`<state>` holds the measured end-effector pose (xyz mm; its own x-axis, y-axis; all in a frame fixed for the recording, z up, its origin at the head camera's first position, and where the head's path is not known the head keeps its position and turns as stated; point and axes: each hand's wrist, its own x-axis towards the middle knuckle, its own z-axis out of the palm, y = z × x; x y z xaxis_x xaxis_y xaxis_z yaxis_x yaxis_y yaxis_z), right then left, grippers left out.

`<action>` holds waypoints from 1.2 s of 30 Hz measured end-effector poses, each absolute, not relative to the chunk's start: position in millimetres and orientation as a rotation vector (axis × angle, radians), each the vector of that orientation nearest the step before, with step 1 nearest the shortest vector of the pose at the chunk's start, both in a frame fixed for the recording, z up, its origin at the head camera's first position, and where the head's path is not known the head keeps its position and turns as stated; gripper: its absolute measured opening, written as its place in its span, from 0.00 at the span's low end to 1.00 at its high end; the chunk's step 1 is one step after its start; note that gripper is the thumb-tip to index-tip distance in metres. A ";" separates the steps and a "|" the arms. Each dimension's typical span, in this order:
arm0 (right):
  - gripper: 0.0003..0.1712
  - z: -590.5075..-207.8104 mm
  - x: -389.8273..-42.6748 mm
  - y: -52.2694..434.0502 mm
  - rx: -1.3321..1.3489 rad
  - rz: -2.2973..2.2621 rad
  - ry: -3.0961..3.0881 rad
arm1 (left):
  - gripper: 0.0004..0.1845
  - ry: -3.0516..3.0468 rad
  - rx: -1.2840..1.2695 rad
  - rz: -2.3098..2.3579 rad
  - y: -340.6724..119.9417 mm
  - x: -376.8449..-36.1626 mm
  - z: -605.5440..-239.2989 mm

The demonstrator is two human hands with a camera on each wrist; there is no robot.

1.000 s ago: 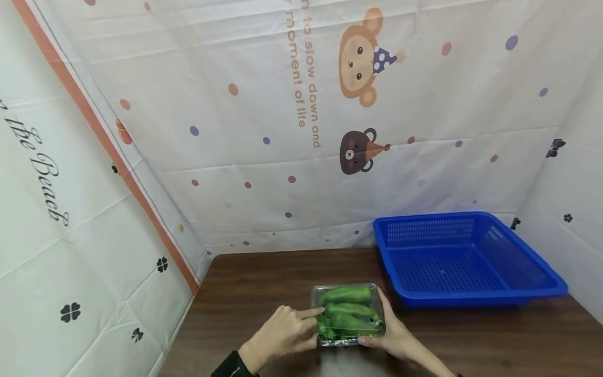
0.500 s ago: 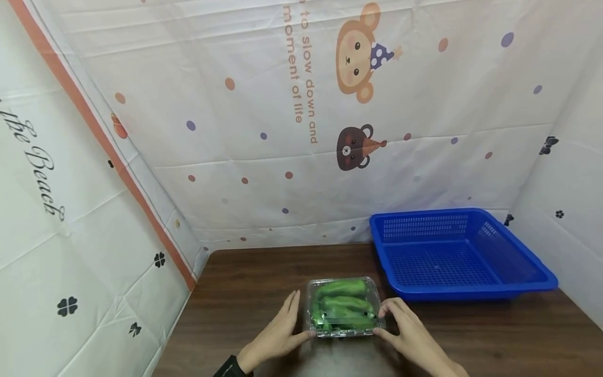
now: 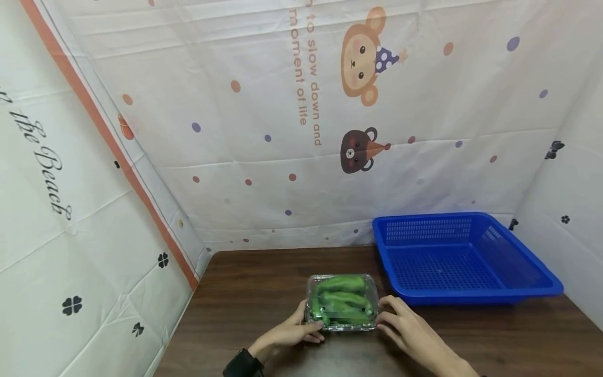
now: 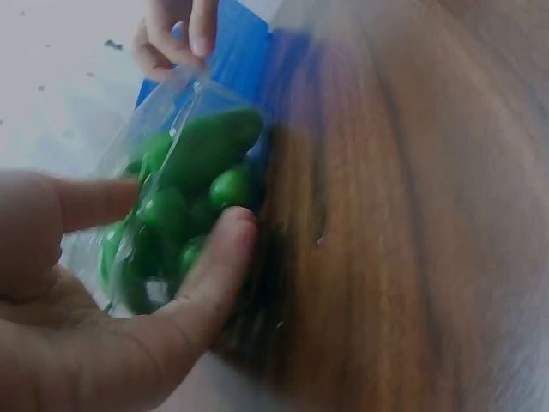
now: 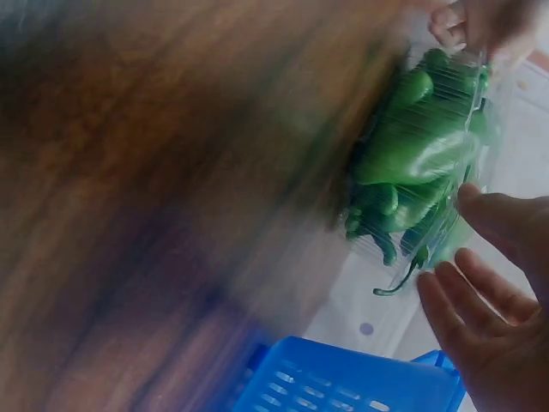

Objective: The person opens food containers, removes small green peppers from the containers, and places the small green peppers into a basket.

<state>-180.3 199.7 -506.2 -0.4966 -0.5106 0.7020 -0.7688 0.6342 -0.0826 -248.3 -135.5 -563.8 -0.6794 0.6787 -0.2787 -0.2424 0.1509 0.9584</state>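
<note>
A clear plastic box [image 3: 349, 328] of green peppers [image 3: 343, 284] is at the front middle of the table. With its thumb over the front left corner and its fingers along the left side, my left hand [image 3: 294, 331] grips the box. My right hand [image 3: 416, 332] is at the right side, its fingertips bent onto the box edge. Close up in the right wrist view, the right thumb [image 5: 493, 213] meets the rim and a thin pepper stem [image 5: 396, 287] pokes out at the corner beside the fingers.
Behind the right hand, a blue plastic basket [image 3: 480, 297] with slotted sides sits on the brown wooden table [image 3: 254, 283]. White printed cloth [image 3: 264, 104] hangs at the back and both sides.
The left hand first pointed at the box's left side, then spread beside it, and now grips its front left corner. The right hand let its wider hold go and shifted to the right edge.
</note>
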 end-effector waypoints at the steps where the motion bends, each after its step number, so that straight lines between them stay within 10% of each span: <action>1: 0.09 -506.6 -180.4 198.8 0.998 0.498 -2.194 | 0.56 1.684 0.391 1.645 -132.9 -242.0 -552.6; 6: 0.21 -507.9 -181.2 195.5 1.005 0.451 -2.189 | 0.47 1.584 0.246 1.814 -123.5 -221.0 -519.0; 18: 0.06 -505.3 -196.7 195.4 1.130 0.572 -2.123 | 0.41 1.604 0.160 1.917 -119.1 -220.3 -511.1; 28: 0.30 -496.3 -197.3 186.8 1.084 0.140 -2.114 | 0.49 1.638 0.149 1.913 -115.4 -216.4 -506.8; 36: 0.09 -456.3 -202.0 187.7 1.039 0.531 -2.338 | 0.47 1.707 0.155 1.908 -117.3 -215.1 -502.9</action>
